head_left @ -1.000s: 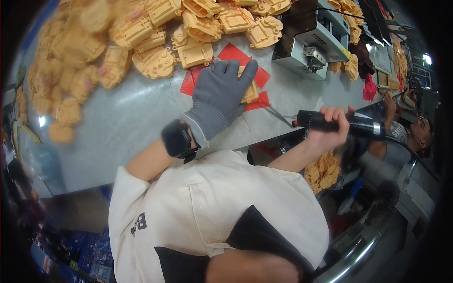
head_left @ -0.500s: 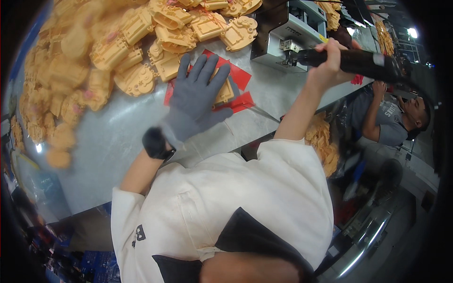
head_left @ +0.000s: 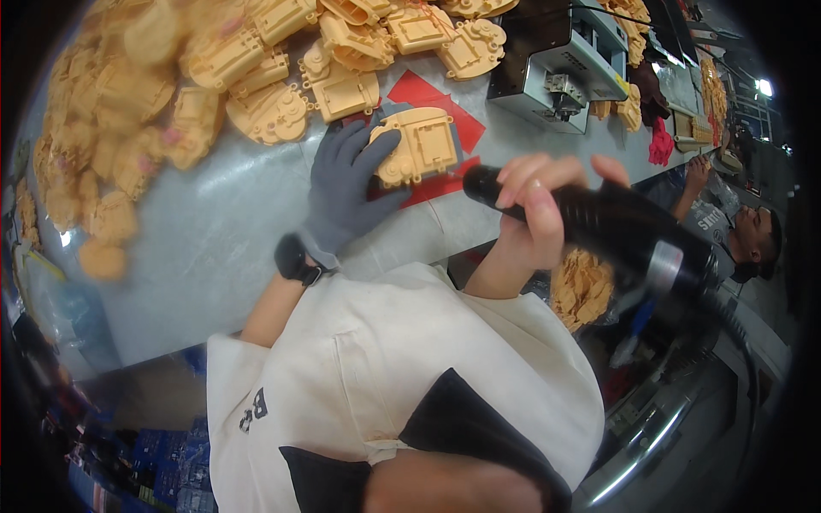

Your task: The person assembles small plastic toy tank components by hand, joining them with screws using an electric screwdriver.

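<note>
My left hand [head_left: 346,171], in a grey glove, steadies a yellow plastic housing [head_left: 419,145] by its left side, fingers bent over the edge. The housing lies with its ribbed, open side up on a red pad [head_left: 469,128] on the table. To the right, my bare right hand [head_left: 543,201] is closed around a black electric screwdriver [head_left: 616,222], whose cord trails off to the right. The nose of the screwdriver points left toward the housing, apart from it. No bit can be made out at its tip.
A heap of yellow housings [head_left: 145,94] covers the left and back of the grey table [head_left: 214,256]. A metal box-shaped screw feeder [head_left: 556,85] stands at the back right. Beyond my right arm is a bag of yellow parts [head_left: 581,286]. A co-worker [head_left: 727,222] sits at the far right.
My right hand has drawn the screwdriver away from the feeder, toward me and the housing. My left hand has slid off the housing's top to its left side, uncovering it.
</note>
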`<state>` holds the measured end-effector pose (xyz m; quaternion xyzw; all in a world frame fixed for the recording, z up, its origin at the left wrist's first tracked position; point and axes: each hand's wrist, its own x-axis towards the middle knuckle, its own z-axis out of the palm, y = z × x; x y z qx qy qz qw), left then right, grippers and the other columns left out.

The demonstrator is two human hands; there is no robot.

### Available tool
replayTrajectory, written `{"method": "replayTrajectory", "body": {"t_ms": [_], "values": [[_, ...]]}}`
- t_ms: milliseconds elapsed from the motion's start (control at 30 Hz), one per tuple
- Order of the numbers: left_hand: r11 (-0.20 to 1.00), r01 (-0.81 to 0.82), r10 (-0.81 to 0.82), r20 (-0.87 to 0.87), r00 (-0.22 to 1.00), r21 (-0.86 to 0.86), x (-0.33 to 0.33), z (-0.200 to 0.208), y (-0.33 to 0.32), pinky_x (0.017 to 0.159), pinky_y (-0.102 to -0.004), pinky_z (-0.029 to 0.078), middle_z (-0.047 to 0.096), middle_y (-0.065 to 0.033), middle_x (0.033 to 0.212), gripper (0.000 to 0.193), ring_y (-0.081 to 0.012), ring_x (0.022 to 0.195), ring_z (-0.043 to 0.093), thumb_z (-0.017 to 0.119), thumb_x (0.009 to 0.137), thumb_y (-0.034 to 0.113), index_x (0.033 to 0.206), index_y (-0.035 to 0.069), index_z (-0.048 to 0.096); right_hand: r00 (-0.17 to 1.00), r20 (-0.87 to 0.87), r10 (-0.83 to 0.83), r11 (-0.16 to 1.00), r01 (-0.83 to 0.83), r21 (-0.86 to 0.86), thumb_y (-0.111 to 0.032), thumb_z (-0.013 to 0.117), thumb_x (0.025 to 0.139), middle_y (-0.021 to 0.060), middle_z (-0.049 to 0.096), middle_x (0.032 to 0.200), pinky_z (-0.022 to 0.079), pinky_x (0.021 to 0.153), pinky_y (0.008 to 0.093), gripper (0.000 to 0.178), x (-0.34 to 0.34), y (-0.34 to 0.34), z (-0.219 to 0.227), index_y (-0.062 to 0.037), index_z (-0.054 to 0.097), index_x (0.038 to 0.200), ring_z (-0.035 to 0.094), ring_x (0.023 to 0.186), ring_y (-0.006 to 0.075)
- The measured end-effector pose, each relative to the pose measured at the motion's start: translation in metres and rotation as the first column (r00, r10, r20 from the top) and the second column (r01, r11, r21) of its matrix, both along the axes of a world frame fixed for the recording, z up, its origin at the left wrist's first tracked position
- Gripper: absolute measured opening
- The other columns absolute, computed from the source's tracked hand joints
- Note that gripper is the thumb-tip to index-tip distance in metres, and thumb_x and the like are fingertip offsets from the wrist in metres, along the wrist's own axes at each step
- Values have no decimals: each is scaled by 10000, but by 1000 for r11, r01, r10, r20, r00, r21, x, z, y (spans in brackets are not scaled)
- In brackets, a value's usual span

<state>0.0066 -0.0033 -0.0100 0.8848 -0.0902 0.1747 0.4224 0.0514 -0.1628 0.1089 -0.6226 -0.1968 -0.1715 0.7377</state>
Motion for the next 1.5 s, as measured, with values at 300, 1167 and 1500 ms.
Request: {"method": "replayTrajectory", "body": {"t_ms": [300, 1167, 1500], "values": [[998, 3, -5, -33, 999, -64, -3, -2, 1, 976, -450, 343, 522, -105, 1104, 626, -319, 1090, 467, 759, 613, 277, 1184, 142, 541, 997, -80, 3, 999, -7, -44, 8, 508, 722, 90, 459, 611, 428, 520, 348, 531, 6, 9, -10, -42, 313, 1214, 445, 455, 181], [992, -51, 41, -79, 996, -119, -1, 5, 3, 996, -455, 317, 554, -127, 1107, 702, -298, 1056, 506, 785, 576, 253, 1184, 59, 492, 999, -1, 43, 998, -43, -51, 59, 570, 698, 58, 473, 597, 444, 517, 313, 484, 19, -2, -18, -55, 374, 1126, 474, 463, 166], [989, -33, 21, -82, 996, -145, -3, 8, 2, 981, -445, 333, 557, -136, 1114, 686, -301, 1067, 499, 776, 595, 271, 1185, 54, 501, 835, 170, -524, 846, 532, -7, 125, 545, 660, 124, 532, 629, 471, 515, 311, 367, 124, -76, -3, 54, 429, 1001, 508, 473, 188]]}}
